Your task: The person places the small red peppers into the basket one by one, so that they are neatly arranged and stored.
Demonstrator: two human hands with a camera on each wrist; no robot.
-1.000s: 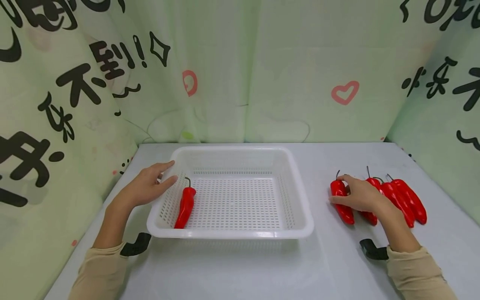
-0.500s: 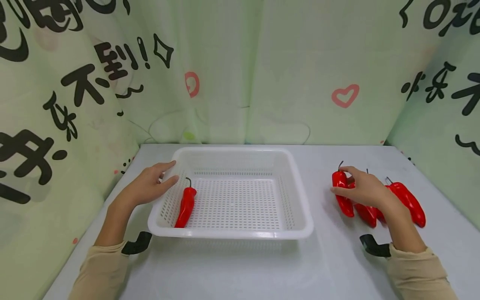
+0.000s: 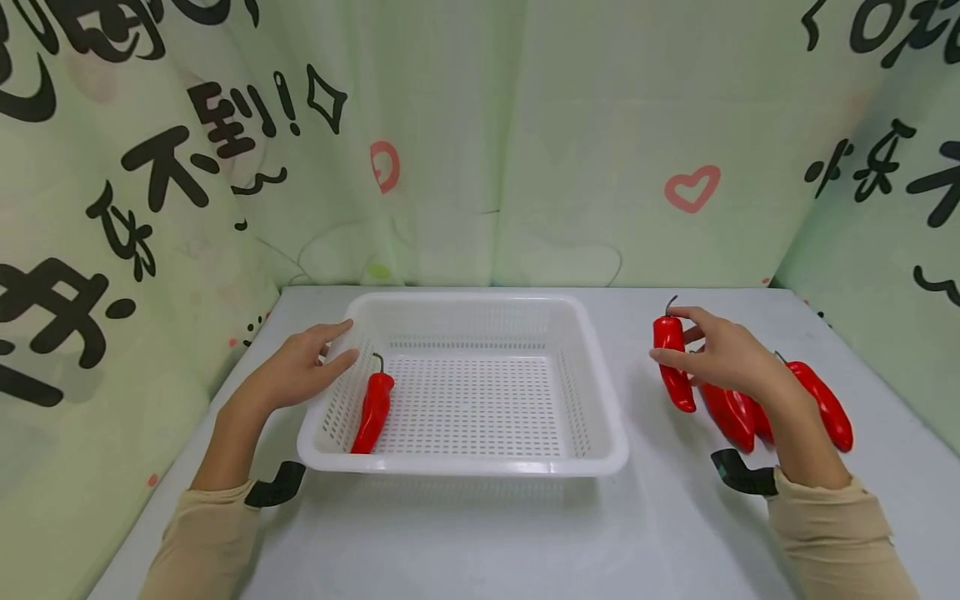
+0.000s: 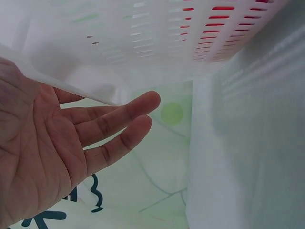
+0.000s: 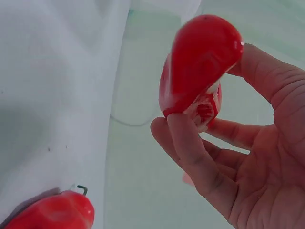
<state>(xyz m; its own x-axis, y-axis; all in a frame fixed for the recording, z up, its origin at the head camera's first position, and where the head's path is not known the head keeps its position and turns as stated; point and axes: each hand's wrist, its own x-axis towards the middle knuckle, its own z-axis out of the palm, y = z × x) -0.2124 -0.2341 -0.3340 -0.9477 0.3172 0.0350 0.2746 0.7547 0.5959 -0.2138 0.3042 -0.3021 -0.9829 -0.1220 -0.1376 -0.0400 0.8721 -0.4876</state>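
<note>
head view: right fingers [image 3: 669,357] pinch a red pepper [image 3: 668,334]; parted left fingers [image 3: 341,361] touch a basket [image 3: 465,467].

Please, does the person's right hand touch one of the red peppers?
Touching: the right wrist view shows the right hand pinching a red pepper between thumb and fingers.

The table [image 3: 480,537] carries a basket [image 3: 465,467] and peppers [image 3: 731,419].

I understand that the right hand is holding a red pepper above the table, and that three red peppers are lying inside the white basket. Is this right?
Not quite: the basket contains only one pepper, as the head view shows. The right hand is indeed holding a red pepper above the table.
</note>
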